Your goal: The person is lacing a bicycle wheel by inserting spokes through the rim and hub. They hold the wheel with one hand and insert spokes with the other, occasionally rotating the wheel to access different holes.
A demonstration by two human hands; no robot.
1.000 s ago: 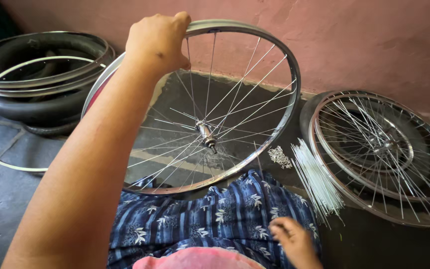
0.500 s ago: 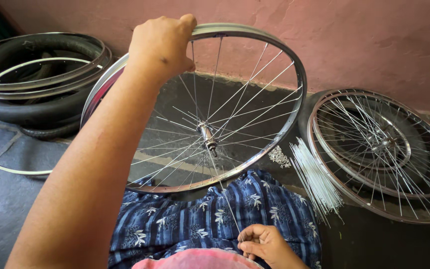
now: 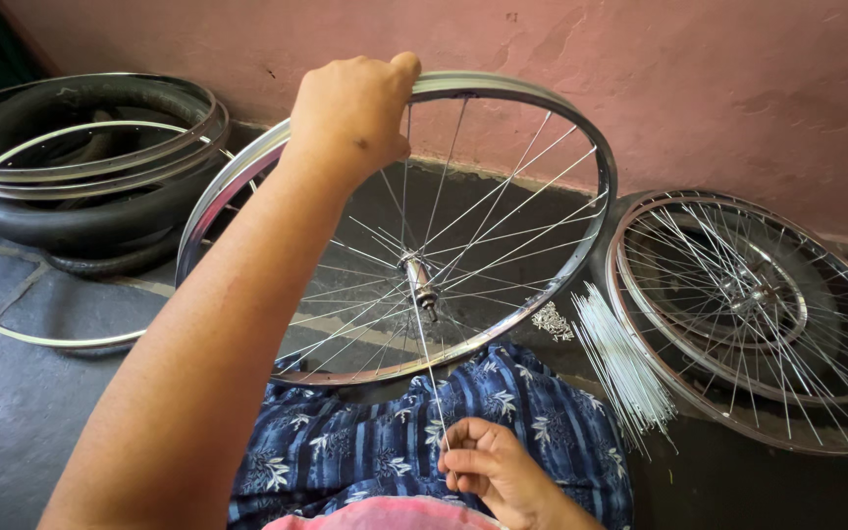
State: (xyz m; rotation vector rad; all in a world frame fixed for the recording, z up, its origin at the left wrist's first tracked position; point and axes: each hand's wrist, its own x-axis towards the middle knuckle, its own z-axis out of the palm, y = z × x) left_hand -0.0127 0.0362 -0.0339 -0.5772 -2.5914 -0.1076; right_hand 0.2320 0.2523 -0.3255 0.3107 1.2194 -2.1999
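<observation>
We see the left hand [image 3: 353,116] closed in a firm grip over the top of a bicycle wheel rim [image 3: 596,221], at about twelve o'clock on the wheel, fingers curled over the outer edge. The wheel stands tilted on the dark floor [image 3: 12,412] in front of the lap, its lower edge touching a blue patterned cloth [image 3: 532,422] that covers the knees. The hub [image 3: 418,280] sits at the wheel's middle, with thin spokes fanning out to the rim.

The right hand [image 3: 488,469] is at six o'clock below the hub, over the blue cloth. Its grip is pinched shut on the lower end of a single loose spoke [image 3: 428,365], which runs up from the fingertips to the hub.

At three o'clock from the wheel, a bundle of loose spokes [image 3: 620,363] lies on the floor, just beside a small heap of spoke nipples [image 3: 550,320]. Further toward three o'clock, a stack of spoked wheels [image 3: 748,314] lies flat near the pink wall [image 3: 718,79]. At nine o'clock we see a pile of black tyres [image 3: 80,221] with bare rims [image 3: 80,167] resting on and around them, well apart from the held wheel. A pink garment [image 3: 375,515] shows at the bottom edge
</observation>
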